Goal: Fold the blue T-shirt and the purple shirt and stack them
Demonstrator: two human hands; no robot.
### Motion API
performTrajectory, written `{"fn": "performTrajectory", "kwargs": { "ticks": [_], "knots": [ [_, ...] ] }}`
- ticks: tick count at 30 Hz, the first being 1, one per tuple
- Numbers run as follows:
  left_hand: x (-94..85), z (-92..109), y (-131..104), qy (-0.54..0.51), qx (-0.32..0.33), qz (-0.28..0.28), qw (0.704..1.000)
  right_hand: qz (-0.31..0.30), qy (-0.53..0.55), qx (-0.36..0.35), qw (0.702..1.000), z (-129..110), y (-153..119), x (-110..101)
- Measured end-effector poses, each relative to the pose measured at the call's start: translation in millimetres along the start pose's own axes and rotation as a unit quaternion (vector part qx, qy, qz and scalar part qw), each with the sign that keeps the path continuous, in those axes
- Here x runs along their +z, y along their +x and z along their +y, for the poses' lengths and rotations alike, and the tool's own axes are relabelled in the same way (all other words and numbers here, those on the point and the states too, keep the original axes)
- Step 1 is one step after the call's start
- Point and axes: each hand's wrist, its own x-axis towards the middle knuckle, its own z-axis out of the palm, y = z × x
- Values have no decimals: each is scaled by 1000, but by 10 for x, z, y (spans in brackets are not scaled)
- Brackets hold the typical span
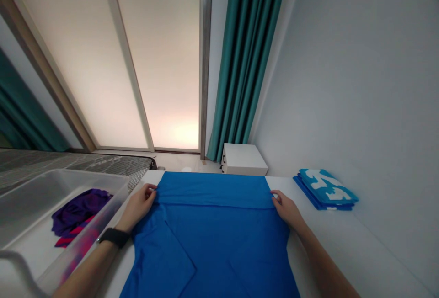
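Observation:
A blue shirt (219, 243) lies spread on the white table (308, 252), its far end folded back toward me in a wide band. Slanting creases show on both halves of its body. My left hand (144, 199), with a black band on the wrist, pinches the left edge of that fold. At the opposite edge, my right hand (284, 206) pinches the fold's right side between thumb and fingers. The near end of the shirt runs out of view at the bottom.
A clear plastic bin (113, 179) on the left holds purple (80, 209) and red clothes. Folded blue clothes with a white print (325, 186) are stacked at the right, near the wall (360, 83). Beyond the table stand a white cabinet (245, 158) and a green curtain (248, 60).

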Motion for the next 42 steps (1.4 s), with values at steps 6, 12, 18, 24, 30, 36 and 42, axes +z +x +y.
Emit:
{"fn": "performTrajectory", "kwargs": {
  "ticks": [6,12,18,24,30,36,42],
  "knots": [
    [-13,-9,8,0,-2,2,1000,41,-11,-43,998,11,-58,42],
    [-3,-24,8,4,9,8,1000,61,-16,-58,996,19,-72,81],
    [-23,-4,4,-7,-7,5,1000,44,-26,-60,997,0,-84,55],
    [-30,28,-5,48,-3,-21,999,21,-73,-49,996,-86,-134,13],
    [-6,-28,5,36,-6,-26,999,19,-127,-60,990,-252,-201,-74],
    [-19,-66,-25,-38,-3,-5,999,-23,-128,-169,977,-736,-263,-34],
    [-68,-9,-75,-55,-11,5,998,-40,-128,-279,951,-1496,-275,164]
  ]
}}
